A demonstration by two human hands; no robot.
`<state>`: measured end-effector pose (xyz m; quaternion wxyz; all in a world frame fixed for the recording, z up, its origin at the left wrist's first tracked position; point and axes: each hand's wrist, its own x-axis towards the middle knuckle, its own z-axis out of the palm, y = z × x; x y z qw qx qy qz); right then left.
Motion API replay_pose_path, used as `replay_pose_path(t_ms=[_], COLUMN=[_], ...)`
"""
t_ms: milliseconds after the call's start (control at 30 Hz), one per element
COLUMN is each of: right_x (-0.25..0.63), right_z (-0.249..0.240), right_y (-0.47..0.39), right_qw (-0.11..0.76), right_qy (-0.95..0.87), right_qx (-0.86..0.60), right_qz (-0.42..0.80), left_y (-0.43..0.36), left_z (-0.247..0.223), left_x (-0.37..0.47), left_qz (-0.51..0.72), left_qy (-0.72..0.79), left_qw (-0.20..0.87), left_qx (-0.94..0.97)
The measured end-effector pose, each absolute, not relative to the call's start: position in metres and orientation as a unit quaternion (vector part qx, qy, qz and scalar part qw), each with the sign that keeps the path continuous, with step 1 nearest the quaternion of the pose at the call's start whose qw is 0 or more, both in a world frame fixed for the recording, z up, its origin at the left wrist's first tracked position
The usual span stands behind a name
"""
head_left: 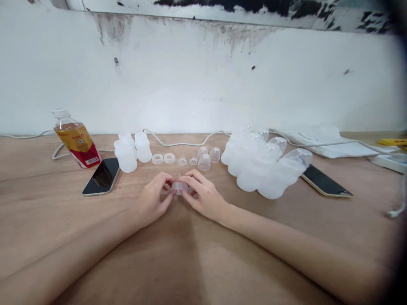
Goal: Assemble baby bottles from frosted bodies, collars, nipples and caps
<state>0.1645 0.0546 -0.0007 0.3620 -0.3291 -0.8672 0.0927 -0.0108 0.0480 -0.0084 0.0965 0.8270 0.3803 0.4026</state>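
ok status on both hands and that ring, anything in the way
Left hand, right hand: both gripping clear ring. Ring between them, tabletop contact unclear. Two teats just beyond, not touching hands.

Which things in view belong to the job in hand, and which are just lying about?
Likely the job:
clear ring piece between left hand and right hand
loose rings
teats
domed caps
uncapped bottles
capped bottles

Likely just lying about:
drink bottle
left phone
right phone
cable
plastic bag
yellow object
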Motion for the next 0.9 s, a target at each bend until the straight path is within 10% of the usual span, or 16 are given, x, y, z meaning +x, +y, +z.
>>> replay_pose_path(t_ms=[900], right_x=[0.16], right_z=[-0.004], right_y=[0.048], right_qw=[0.278], right_qy=[-0.898], right_qx=[-0.338], right_qz=[0.04], left_y=[0.051], left_z=[-0.02], left_x=[-0.013], left_qz=[0.338], left_qy=[0.4], left_qw=[-0.058], left_qx=[0.85])
